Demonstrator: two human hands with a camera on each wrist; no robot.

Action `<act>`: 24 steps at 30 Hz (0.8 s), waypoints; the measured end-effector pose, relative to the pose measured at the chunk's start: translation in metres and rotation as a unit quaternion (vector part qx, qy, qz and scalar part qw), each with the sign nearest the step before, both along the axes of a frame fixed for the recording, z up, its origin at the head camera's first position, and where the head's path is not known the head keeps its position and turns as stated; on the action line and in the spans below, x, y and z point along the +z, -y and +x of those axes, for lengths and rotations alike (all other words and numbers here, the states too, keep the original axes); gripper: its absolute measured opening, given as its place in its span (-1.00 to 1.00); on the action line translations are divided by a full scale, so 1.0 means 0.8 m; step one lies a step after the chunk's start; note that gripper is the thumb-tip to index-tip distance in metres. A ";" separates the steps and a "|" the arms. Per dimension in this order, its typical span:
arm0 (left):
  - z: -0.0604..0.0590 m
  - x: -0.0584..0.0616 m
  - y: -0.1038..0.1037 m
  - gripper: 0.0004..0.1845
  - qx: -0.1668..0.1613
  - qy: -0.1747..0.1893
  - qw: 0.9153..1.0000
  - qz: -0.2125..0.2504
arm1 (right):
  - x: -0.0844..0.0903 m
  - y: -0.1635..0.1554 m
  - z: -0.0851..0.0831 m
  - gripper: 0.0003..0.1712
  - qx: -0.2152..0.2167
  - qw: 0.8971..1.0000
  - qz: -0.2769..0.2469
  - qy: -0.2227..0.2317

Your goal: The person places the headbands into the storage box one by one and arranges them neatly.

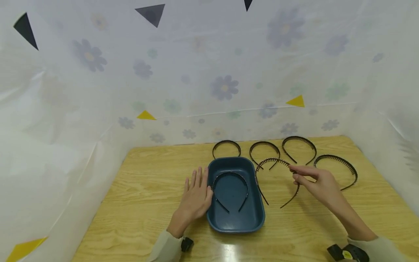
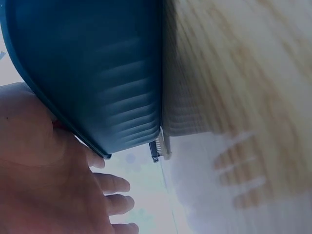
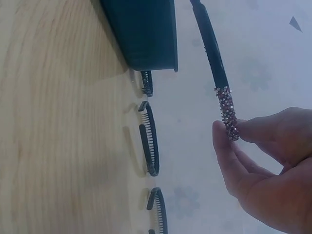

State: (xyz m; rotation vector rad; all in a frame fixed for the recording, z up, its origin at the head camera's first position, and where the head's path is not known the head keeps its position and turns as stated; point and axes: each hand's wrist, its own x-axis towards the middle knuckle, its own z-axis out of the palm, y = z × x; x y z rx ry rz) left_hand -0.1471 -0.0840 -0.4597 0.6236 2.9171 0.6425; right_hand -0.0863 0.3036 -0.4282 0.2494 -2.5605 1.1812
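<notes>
My right hand point(image 1: 322, 185) pinches a dark toothed headband point(image 1: 259, 185) by its right side, holding it up just right of the blue tray point(image 1: 235, 226). In the right wrist view, thumb and fingertips grip a sparkling, bead-covered stretch of this headband point(image 3: 225, 105). Straight fingers of my left hand point(image 1: 195, 200) lie along the tray's left side, the thumb at its rim. The left wrist view shows that palm against the tray's outer wall point(image 2: 112, 73). Inside the tray lies another dark headband point(image 1: 243, 180), its two ends toward me.
Behind the tray lies one headband point(image 1: 226, 142). To its right are more toothed headbands, one at the back point(image 1: 264, 143), one farther right point(image 1: 299, 138) and one beyond my right hand point(image 1: 351, 169). The wooden table point(image 1: 147, 182) meets a flower-patterned sheet point(image 1: 196, 91) at the back.
</notes>
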 end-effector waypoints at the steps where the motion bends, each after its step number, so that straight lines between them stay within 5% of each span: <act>1: 0.000 0.000 0.000 -0.32 -0.001 0.003 1.000 0.002 | 0.001 0.002 -0.001 -0.63 0.001 1.000 -0.003 0.002; 24: 0.002 0.000 0.000 -0.32 0.000 -0.011 1.000 -0.009 | 0.010 0.044 -0.034 -0.61 0.003 0.999 0.008 -0.038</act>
